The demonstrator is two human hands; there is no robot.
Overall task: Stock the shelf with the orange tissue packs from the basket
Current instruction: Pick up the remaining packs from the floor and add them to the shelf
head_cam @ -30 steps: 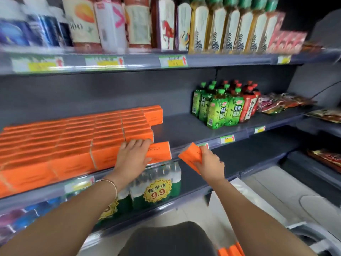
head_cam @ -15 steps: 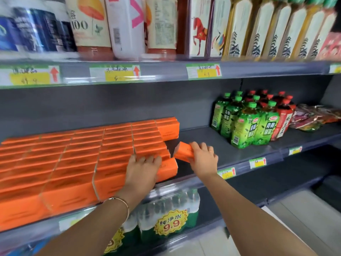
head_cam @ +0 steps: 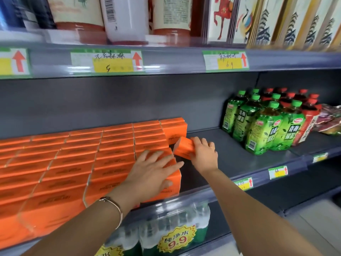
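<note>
Rows of orange tissue packs (head_cam: 77, 163) cover the left half of the grey middle shelf (head_cam: 230, 156). My left hand (head_cam: 153, 172) lies flat, fingers spread, on top of the front right packs of those rows. My right hand (head_cam: 203, 154) grips one orange tissue pack (head_cam: 184, 147) and holds it tilted just above the shelf. That pack sits in the gap between the rearmost right pack and the front ones. The basket is out of view.
Green and red tea bottles (head_cam: 263, 124) stand on the same shelf to the right, with snack bags (head_cam: 330, 121) beyond. Bare shelf lies between the tissue rows and the bottles. Water bottle packs (head_cam: 171, 228) sit on the shelf below. Cartons and bottles line the upper shelf (head_cam: 175, 60).
My right hand carried its orange pack from the shelf's front edge back to the rows' right end. My left hand stayed on the front packs. The view moved closer.
</note>
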